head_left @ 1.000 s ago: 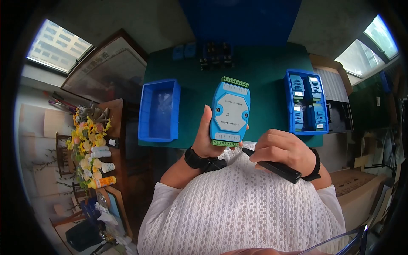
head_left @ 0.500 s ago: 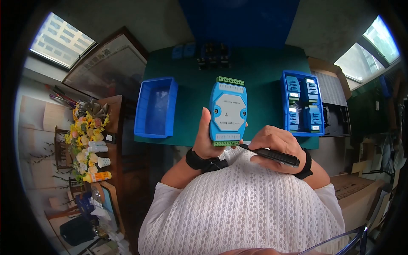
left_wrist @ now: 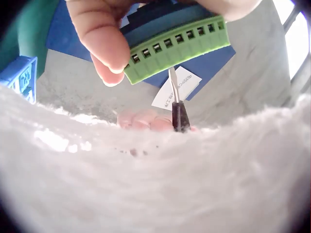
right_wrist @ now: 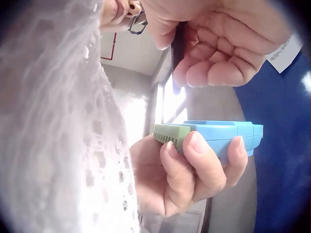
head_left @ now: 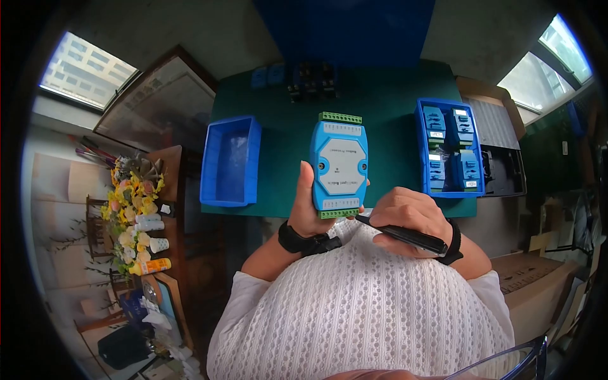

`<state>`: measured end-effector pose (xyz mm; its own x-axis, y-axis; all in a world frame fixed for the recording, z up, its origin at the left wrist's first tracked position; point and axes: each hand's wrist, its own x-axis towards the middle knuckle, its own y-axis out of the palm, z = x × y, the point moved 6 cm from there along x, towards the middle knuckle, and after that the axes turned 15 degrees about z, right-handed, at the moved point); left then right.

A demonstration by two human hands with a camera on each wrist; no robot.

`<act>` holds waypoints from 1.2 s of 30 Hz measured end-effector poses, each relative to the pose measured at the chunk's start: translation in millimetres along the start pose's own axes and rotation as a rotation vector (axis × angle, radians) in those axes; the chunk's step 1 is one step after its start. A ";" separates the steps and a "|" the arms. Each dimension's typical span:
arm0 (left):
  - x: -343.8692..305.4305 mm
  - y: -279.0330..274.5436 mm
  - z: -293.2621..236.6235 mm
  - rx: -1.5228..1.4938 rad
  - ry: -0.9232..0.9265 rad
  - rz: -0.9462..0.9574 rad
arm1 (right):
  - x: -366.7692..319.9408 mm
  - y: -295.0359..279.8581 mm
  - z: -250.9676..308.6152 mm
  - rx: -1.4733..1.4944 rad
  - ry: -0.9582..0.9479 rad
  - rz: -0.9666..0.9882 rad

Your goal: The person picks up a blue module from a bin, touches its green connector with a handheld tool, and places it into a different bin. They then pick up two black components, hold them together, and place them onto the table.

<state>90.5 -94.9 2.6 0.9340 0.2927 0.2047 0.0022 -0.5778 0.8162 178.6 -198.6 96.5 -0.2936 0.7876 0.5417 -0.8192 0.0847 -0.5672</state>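
My left hand grips a blue module with a grey label face, upright in front of my chest. Green terminal blocks run along both its ends, the far one and the near one. Thumb and fingers lie along the module's sides. My right hand holds a screwdriver by its black handle, fingers curled round it. In the left wrist view, its flat metal blade points up at the lower edge of the near terminal block.
A blue bin sits on the green table at left. Another blue bin at right holds several blue modules. Dark parts stand at the far edge. An open cardboard box lies beyond the right bin.
The screwdriver's handle end has swung upward and turned in my right hand. My left hand keeps its grip on the module, which stays in nearly the same place.
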 end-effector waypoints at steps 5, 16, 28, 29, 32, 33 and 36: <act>2.6 -2.1 -2.4 0.014 -0.004 0.019 | 0.5 0.8 -2.9 -0.009 0.048 -0.018; 0.5 -4.3 -18.0 0.005 -0.044 0.065 | 11.7 9.0 0.6 -0.069 -0.011 -0.095; -32.2 -23.6 -61.0 0.043 0.022 0.027 | 53.4 41.5 -0.9 -0.088 -0.031 -0.224; -36.6 -27.0 -65.1 0.064 0.027 0.029 | 58.2 44.8 1.1 -0.120 -0.040 -0.232; -49.3 -34.9 -76.9 0.120 0.041 0.002 | 69.5 56.1 4.5 -0.190 -0.052 -0.238; -53.5 -35.5 -81.4 0.137 0.046 -0.024 | 72.9 60.4 5.6 -0.211 -0.053 -0.236; -63.1 -38.0 -94.8 0.166 0.053 -0.054 | 84.8 73.0 9.4 -0.231 -0.079 -0.250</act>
<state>-2.3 -19.2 9.9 0.9109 0.3640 0.1942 0.1152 -0.6765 0.7274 89.2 -131.3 106.8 -0.1422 0.6761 0.7229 -0.7401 0.4124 -0.5312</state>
